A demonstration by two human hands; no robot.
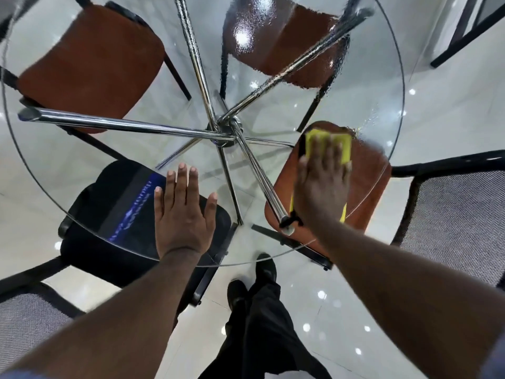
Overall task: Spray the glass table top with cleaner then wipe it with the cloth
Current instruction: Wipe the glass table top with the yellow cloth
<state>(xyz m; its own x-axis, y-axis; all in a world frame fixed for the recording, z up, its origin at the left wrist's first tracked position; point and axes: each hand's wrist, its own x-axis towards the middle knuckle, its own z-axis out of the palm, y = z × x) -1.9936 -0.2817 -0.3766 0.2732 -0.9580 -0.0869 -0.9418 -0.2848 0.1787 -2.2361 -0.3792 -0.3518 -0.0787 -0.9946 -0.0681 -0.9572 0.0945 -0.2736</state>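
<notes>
Palm down and empty, left hand (183,214) rests on glass table top (388,86); right hand (322,187), also flat, presses yellow cloth (346,149)

A glossy pale tiled floor (451,110) shows spots of reflected light (322,294); a black-seated chair (114,203) stands on it. Beyond that chair is a brown-seated chair (90,67); right of it a second brown seat (371,181); farther back a third brown seat (287,50); at far right a grey mesh chair back (459,214).

Glass top (369,105) clear and glossy, far part filmed with wet beads
Legs (123,124) polished chrome metal; cloth (346,147) yellow, matt, soft; seats (90,64) brown matt fabric; chair back (459,209) coarse grey weave; floor (451,105) glossy pale tile
</notes>
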